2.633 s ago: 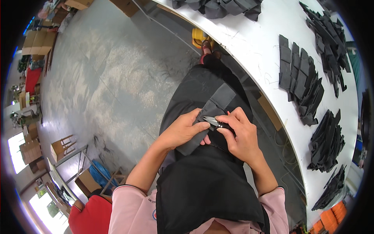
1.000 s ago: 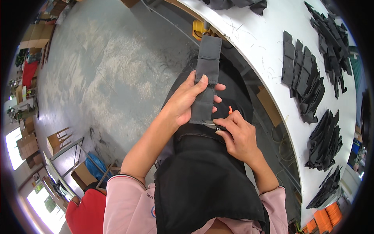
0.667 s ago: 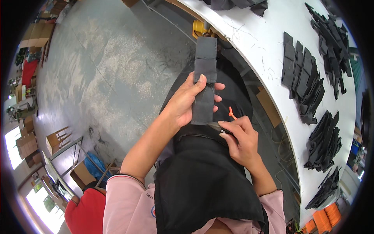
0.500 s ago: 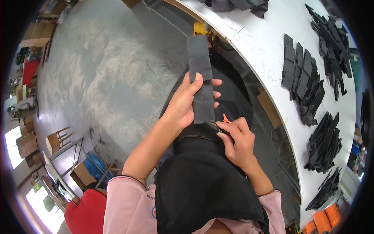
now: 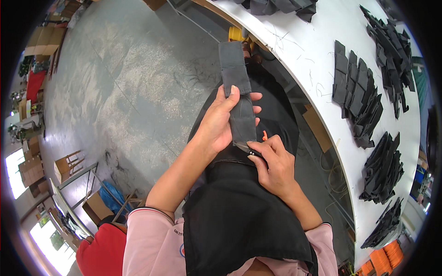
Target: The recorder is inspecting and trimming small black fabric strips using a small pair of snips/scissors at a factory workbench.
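A dark grey sewn fabric strip (image 5: pixel 234 69) stretches upright in front of my lap. My left hand (image 5: pixel 215 120) grips it about its middle, thumb on top and fingertips showing past the right edge. In my right hand (image 5: pixel 277 166) is a pair of small thread snips (image 5: pixel 241 146) with a dark body and an orange part. The pointed blades lie at the strip's lower end, by its bottom stitching. Whether they touch the cloth or a thread, I cannot tell. My fingers cover most of the snips' handle.
On my right curves a white table (image 5: pixel 317 76) bearing several piles of dark fabric strips (image 5: pixel 357 89) and loose threads. Orange spools (image 5: pixel 386 257) are at the lower right. A cardboard sheet (image 5: pixel 316 128) leans beneath the table. Left are a wooden stool (image 5: pixel 69 164) and a red-covered thing (image 5: pixel 102 250).
My right hand has moved a little left and up, bringing the snips' blades to the strip's lower end. The strip has tilted slightly, its top shifting left. My left hand keeps its hold.
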